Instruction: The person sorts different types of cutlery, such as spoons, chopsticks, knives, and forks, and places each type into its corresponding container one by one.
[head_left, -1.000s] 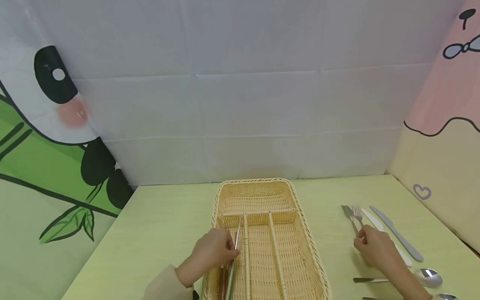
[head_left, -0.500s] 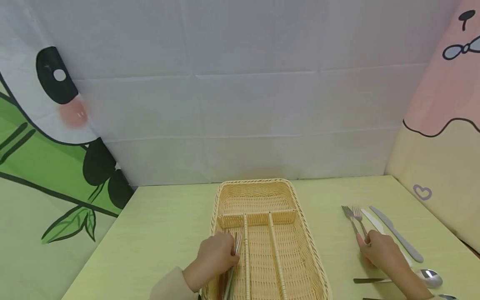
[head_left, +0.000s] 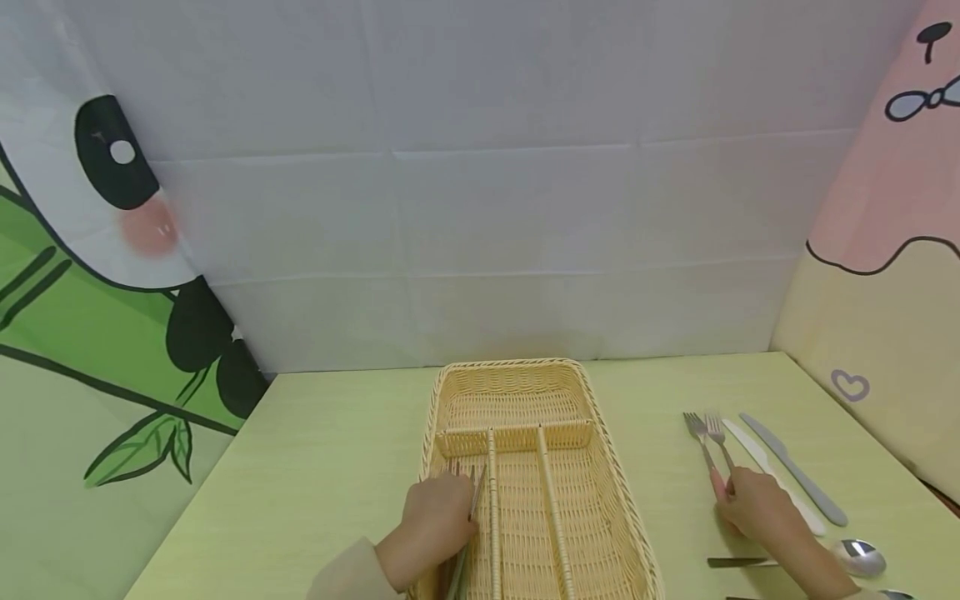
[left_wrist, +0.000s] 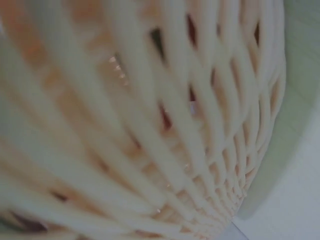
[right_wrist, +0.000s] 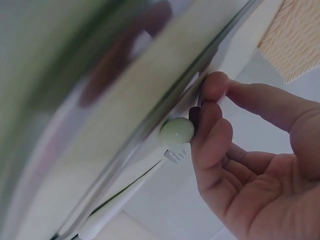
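Note:
My left hand (head_left: 438, 517) is down in the left long compartment of the wicker basket (head_left: 510, 363), fingers curled round a slim metal piece of cutlery (head_left: 478, 487). Its working end is seen edge-on, so its kind cannot be told. Fork tines (head_left: 453, 468) show beside that hand. In the left wrist view the basket wall (left_wrist: 200, 165) hides the hand. On the table at right, my right hand (head_left: 765, 508) pinches at the handle of a fork (head_left: 715, 429), with a second fork (head_left: 696, 427) right beside it. A rounded green handle end (right_wrist: 177, 131) shows by the fingers in the right wrist view.
A white-handled knife (head_left: 753, 442) and a grey knife (head_left: 806, 479) lie right of the forks. A spoon (head_left: 858, 557) lies partly under the right forearm, another spoon (head_left: 896, 595) at the bottom edge. Dividers (head_left: 551, 500) split the basket; a pale wall (head_left: 510, 208) stands behind.
My left hand has lowered the cutlery deeper into the compartment, its tip sinking. My right hand has shifted slightly down and right along the fork handles; the forks lie where they were.

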